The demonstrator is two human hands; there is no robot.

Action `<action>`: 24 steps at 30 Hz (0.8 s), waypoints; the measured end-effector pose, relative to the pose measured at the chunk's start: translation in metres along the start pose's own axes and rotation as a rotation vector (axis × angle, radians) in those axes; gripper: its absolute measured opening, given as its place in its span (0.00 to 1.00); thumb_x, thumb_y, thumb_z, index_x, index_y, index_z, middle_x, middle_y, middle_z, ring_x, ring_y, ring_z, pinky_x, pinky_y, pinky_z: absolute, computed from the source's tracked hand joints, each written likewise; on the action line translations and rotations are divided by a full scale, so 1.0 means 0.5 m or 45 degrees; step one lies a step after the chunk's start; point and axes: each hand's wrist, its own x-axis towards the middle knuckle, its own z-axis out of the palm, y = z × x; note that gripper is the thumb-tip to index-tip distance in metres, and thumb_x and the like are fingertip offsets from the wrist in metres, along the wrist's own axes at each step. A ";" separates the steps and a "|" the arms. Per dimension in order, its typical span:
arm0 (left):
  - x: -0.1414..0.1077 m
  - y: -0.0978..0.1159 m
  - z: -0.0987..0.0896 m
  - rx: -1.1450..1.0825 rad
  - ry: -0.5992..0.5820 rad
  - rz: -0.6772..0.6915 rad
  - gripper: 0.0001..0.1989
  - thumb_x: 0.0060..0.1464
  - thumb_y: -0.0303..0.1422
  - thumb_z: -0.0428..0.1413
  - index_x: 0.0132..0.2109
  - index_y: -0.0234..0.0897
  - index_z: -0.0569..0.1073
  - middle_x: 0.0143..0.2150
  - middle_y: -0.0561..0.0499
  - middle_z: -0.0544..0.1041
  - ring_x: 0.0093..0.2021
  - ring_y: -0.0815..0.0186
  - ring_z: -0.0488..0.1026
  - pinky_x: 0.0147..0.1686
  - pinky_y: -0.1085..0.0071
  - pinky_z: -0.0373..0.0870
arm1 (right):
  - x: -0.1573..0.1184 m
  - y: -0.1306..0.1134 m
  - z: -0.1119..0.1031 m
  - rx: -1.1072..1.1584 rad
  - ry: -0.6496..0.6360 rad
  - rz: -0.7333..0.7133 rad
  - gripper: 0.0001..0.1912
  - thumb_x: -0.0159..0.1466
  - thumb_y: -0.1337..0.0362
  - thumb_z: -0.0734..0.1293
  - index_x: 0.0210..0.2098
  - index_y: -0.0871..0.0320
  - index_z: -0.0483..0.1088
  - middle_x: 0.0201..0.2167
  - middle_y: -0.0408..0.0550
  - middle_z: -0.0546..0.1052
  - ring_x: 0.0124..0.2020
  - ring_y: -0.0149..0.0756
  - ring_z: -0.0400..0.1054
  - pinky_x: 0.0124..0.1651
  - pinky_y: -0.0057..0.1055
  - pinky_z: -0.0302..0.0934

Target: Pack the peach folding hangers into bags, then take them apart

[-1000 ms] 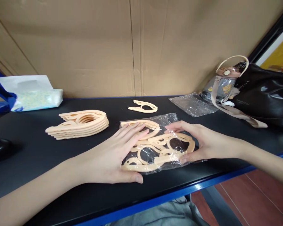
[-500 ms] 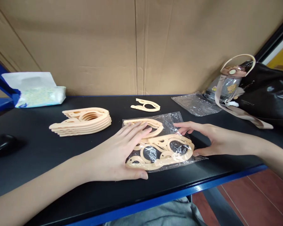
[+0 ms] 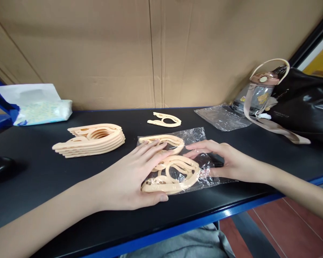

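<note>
A clear plastic bag lies on the black table with several cream folding hangers inside. My left hand rests on the bag's left part, fingers spread, thumb at its near edge, covering part of the hangers. At the right side of the bag is my right hand, its thumb and fingers apart, touching the plastic just right of the hangers. A neat stack of cream hangers stands to the left. One single hanger lies behind the bag.
A flat clear bag lies at the back right, beside a strapped bottle and a black handbag. A tissue pack is at the back left, a black mouse at the left edge. Cardboard stands behind.
My right hand has moved left over the bag's right side. The hangers in the near part of the bag have shifted left and lie closer together. My left hand stays on the bag.
</note>
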 end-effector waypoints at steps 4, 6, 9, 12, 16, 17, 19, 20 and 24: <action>0.000 0.005 0.002 -0.006 0.008 0.013 0.42 0.53 0.55 0.54 0.69 0.43 0.51 0.71 0.46 0.52 0.70 0.49 0.46 0.65 0.48 0.50 | 0.009 0.003 0.009 0.125 -0.029 -0.011 0.27 0.62 0.61 0.69 0.59 0.51 0.61 0.55 0.46 0.74 0.57 0.37 0.66 0.60 0.37 0.57; 0.000 0.008 0.004 0.000 0.040 -0.008 0.42 0.53 0.55 0.55 0.68 0.43 0.52 0.71 0.46 0.53 0.70 0.49 0.47 0.65 0.48 0.49 | 0.014 0.006 0.014 0.207 -0.033 -0.009 0.28 0.61 0.61 0.70 0.59 0.50 0.61 0.54 0.45 0.75 0.58 0.37 0.66 0.62 0.38 0.55; 0.001 0.014 0.004 0.005 0.058 -0.011 0.41 0.53 0.53 0.56 0.68 0.43 0.53 0.70 0.46 0.54 0.69 0.50 0.48 0.65 0.49 0.50 | 0.023 0.007 0.021 0.271 -0.026 -0.026 0.30 0.60 0.62 0.71 0.59 0.50 0.61 0.53 0.44 0.76 0.57 0.37 0.67 0.63 0.39 0.54; 0.003 0.013 0.001 0.007 0.057 0.009 0.40 0.54 0.51 0.55 0.68 0.41 0.53 0.70 0.45 0.55 0.69 0.51 0.48 0.65 0.49 0.50 | 0.028 0.005 0.030 0.226 -0.003 -0.080 0.30 0.60 0.62 0.71 0.59 0.50 0.61 0.53 0.44 0.75 0.57 0.37 0.68 0.62 0.38 0.56; 0.005 0.007 0.000 0.005 0.015 0.043 0.41 0.55 0.53 0.54 0.69 0.40 0.51 0.70 0.44 0.53 0.70 0.49 0.47 0.65 0.47 0.50 | 0.027 0.005 0.021 0.009 -0.007 -0.087 0.31 0.60 0.59 0.71 0.61 0.50 0.60 0.52 0.45 0.76 0.56 0.39 0.68 0.59 0.39 0.59; 0.005 0.007 0.001 0.007 0.012 0.033 0.42 0.55 0.53 0.54 0.69 0.41 0.50 0.70 0.45 0.53 0.70 0.49 0.47 0.65 0.47 0.50 | 0.027 0.007 0.009 -0.050 -0.023 -0.063 0.31 0.61 0.60 0.70 0.61 0.50 0.60 0.50 0.45 0.77 0.54 0.39 0.69 0.58 0.39 0.60; 0.004 0.009 0.003 0.016 0.026 -0.007 0.42 0.54 0.53 0.55 0.69 0.43 0.51 0.70 0.47 0.54 0.70 0.51 0.46 0.65 0.49 0.49 | 0.031 0.011 -0.023 -0.128 0.002 0.009 0.27 0.62 0.60 0.68 0.60 0.50 0.62 0.42 0.43 0.80 0.47 0.38 0.74 0.53 0.38 0.63; 0.003 0.010 0.005 0.021 0.034 -0.025 0.41 0.54 0.53 0.55 0.69 0.44 0.51 0.70 0.47 0.54 0.70 0.52 0.46 0.66 0.50 0.49 | 0.036 0.015 -0.043 -0.145 0.057 0.046 0.23 0.63 0.60 0.67 0.58 0.52 0.64 0.38 0.42 0.81 0.42 0.37 0.75 0.50 0.38 0.65; 0.003 0.010 0.005 0.029 0.048 -0.043 0.41 0.55 0.54 0.53 0.69 0.44 0.52 0.71 0.48 0.53 0.70 0.53 0.45 0.65 0.50 0.49 | 0.089 0.043 -0.111 -0.234 0.426 0.118 0.16 0.64 0.59 0.64 0.49 0.59 0.69 0.32 0.47 0.80 0.36 0.37 0.74 0.44 0.38 0.66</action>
